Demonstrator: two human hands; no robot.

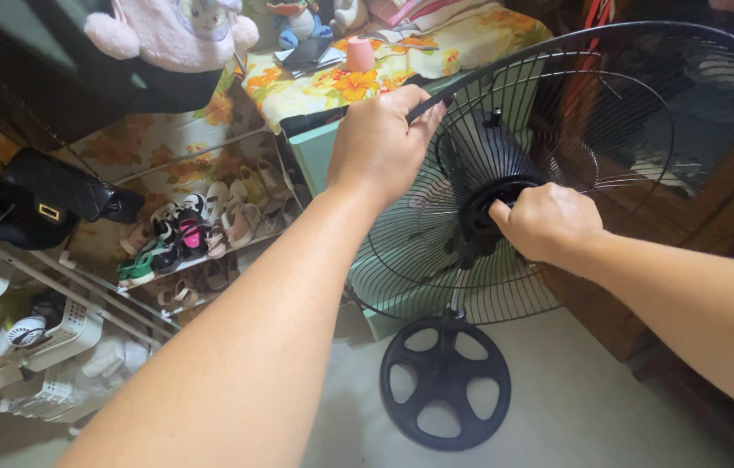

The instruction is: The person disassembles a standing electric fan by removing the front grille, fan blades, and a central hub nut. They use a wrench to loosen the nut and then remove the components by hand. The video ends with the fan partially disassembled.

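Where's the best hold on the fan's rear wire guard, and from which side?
Probably the thick outer rim of the wire guard, from the upper left edge, where the left hand already wraps it. The thin spokes look likely to flex. The right hand steadies the centre hub from the front.

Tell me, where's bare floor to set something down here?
Bare floor lies right of the fan base, up to the wooden cabinet. Left is crowded: the shoe rack and white baskets. Both hands grip the fan guard.

Soft, even indoor light; dim corners at one and eleven o'clock, wide-angle bending at the edges, slight blur throughout.
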